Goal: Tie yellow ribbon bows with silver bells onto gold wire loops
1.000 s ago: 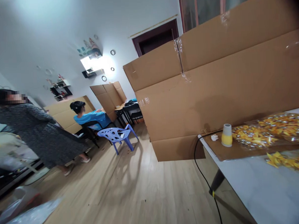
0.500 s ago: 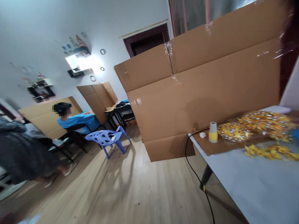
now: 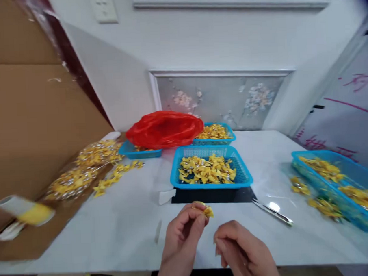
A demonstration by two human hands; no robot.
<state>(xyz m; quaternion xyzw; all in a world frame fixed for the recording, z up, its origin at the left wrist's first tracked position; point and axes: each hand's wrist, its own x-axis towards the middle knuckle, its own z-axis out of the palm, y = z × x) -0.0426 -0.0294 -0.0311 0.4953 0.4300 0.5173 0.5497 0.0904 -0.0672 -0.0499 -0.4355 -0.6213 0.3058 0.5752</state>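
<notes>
On the near side of the middle blue basket [image 3: 212,186], the left hand [image 3: 183,233] pinches a small yellow piece [image 3: 208,211] between its fingers. The right hand [image 3: 242,247] has curled fingers; whether they hold anything cannot be told. A red bag [image 3: 167,129] sits behind the basket.

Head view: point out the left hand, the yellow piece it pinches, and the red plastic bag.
Left hand [image 3: 186,244], head view: thumb base.
Yellow piece [image 3: 208,211], head view: exposed part.
Red plastic bag [image 3: 163,135], head view: crumpled middle.
</notes>
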